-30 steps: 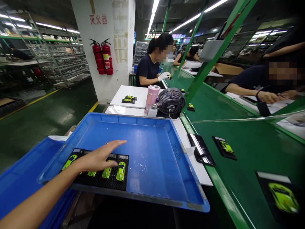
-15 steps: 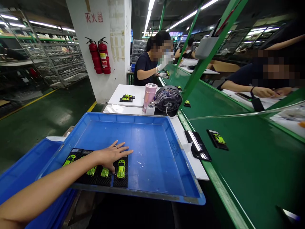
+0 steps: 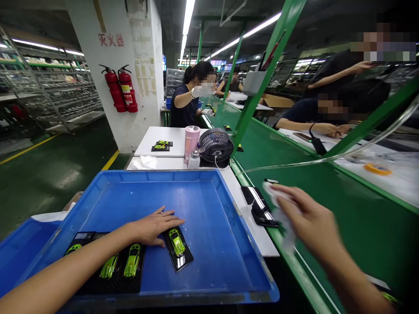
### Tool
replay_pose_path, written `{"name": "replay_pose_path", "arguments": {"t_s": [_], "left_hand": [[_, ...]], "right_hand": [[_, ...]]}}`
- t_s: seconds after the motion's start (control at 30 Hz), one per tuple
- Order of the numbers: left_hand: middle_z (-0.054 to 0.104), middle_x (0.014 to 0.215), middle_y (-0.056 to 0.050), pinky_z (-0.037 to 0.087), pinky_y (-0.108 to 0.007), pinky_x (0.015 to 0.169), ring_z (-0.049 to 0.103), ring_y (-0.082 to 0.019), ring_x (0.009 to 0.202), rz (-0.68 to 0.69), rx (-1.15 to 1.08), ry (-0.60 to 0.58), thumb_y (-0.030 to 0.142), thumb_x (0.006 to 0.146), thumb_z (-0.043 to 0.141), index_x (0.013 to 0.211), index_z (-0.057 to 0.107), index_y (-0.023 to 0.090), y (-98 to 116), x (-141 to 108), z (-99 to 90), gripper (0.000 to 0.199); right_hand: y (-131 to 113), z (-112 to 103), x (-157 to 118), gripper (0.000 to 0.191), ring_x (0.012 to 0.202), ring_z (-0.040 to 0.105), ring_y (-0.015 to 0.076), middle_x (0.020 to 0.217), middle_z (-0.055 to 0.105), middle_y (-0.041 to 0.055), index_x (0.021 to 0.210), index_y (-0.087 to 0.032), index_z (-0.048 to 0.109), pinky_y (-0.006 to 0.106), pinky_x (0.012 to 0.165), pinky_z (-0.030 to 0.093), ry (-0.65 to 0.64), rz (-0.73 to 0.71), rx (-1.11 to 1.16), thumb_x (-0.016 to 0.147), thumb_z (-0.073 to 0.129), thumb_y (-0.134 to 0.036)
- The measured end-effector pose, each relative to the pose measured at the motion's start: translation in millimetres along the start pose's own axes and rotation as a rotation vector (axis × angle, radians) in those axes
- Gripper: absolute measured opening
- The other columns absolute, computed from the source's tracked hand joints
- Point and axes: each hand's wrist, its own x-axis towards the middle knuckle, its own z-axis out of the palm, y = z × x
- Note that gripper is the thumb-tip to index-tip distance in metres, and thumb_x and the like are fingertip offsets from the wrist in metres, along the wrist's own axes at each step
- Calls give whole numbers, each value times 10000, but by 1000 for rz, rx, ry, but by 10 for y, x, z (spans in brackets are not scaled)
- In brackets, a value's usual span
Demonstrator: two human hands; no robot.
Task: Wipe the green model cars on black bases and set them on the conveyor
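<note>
My left hand [image 3: 155, 226] reaches over the blue tray [image 3: 193, 196], palm down with fingers spread, its fingertips at the top edge of a black base bearing a green toy car [image 3: 176, 242]. That base sits tilted, apart from the others. Left of it, several more green cars on black bases, one of them a green car [image 3: 132, 260], lie side by side, partly hidden under my forearm. My right hand [image 3: 304, 213] is above the green conveyor's near edge, closed on a crumpled white cloth [image 3: 284, 218]. Behind it, a black base on the belt is mostly hidden.
Beyond the tray are a pink tumbler [image 3: 191, 144], a small bottle [image 3: 194, 160] and a black fan [image 3: 216, 147]. A glossy black object [image 3: 259, 206] lies right of the tray. A green post [image 3: 255, 96] rises beside the green belt [image 3: 356, 218]. Other people sit along it.
My right hand has come into view with the white cloth. The rightmost car's base is now turned and farther from the row. The whole view has shifted.
</note>
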Motion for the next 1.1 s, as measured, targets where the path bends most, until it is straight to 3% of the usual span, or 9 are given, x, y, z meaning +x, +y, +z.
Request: {"name": "replay_pose_path", "arguments": {"t_s": [0.1,0.2,0.27,0.37,0.57,0.7,0.9,0.97,1.1], "left_hand": [[396,1483,-68,100,-558,1123,254,-328,1393,26,10,-4,183,725,680,1457,224,370,-95,-8,-56,883],[469,1430,-69,125,-539,1128,312,-326,1367,76,27,11,197,727,682,1441,283,363,-160,31,-94,834],[537,1359,-75,140,-515,1134,378,-317,1325,121,41,26,243,724,698,1419,336,354,-182,65,-107,792],[617,1204,-95,177,-502,1128,496,-311,1199,176,66,53,283,694,723,1392,393,327,-180,85,-114,773],[585,1108,-149,250,-571,1082,570,-320,1025,223,112,204,325,677,711,1403,376,249,-85,9,-130,803],[577,1137,-164,284,-559,1070,560,-321,1084,261,67,289,339,714,693,1422,327,241,28,-40,-132,803],[536,1280,-171,381,-478,1030,498,-330,1212,141,-198,412,293,756,697,1385,390,268,352,-128,-260,701],[571,1230,-148,403,-438,1020,543,-303,1160,81,-359,508,239,720,737,1324,461,257,493,-166,-328,665],[601,1142,-101,479,-404,945,624,-290,1056,-81,-837,884,126,615,806,1245,500,271,754,-243,-383,714]], "right_hand": [[-55,757,653,153,948,614,181,1030,649,61,1041,-171,624,363,859,492,-106,-95,-22,925,546,-234],[-125,1422,1181,210,982,608,200,1103,615,68,1079,-143,601,412,854,507,-187,-124,-80,926,563,-283],[-147,1734,1405,242,984,607,205,1135,601,75,1117,-147,586,414,844,514,-236,-117,-132,927,562,-296],[-154,2016,1577,268,994,602,210,1161,587,81,1150,-153,571,416,842,516,-315,-105,-212,926,563,-300],[-188,2200,1665,276,983,604,205,1173,579,82,1167,-165,563,406,831,521,-440,-66,-372,930,556,-305],[-254,2192,1654,276,992,600,207,1185,574,83,1170,-169,562,407,837,519,-479,-57,-445,930,555,-306],[-327,2152,1588,283,998,598,210,1192,570,85,1178,-169,558,410,840,518,-500,-55,-475,929,556,-305],[-331,2148,1577,288,996,599,211,1190,570,85,1180,-167,556,410,837,519,-500,-50,-463,928,558,-305],[-348,2129,1588,286,985,603,209,1175,577,84,1172,-160,559,408,830,522,-489,-42,-400,926,563,-304]]}}
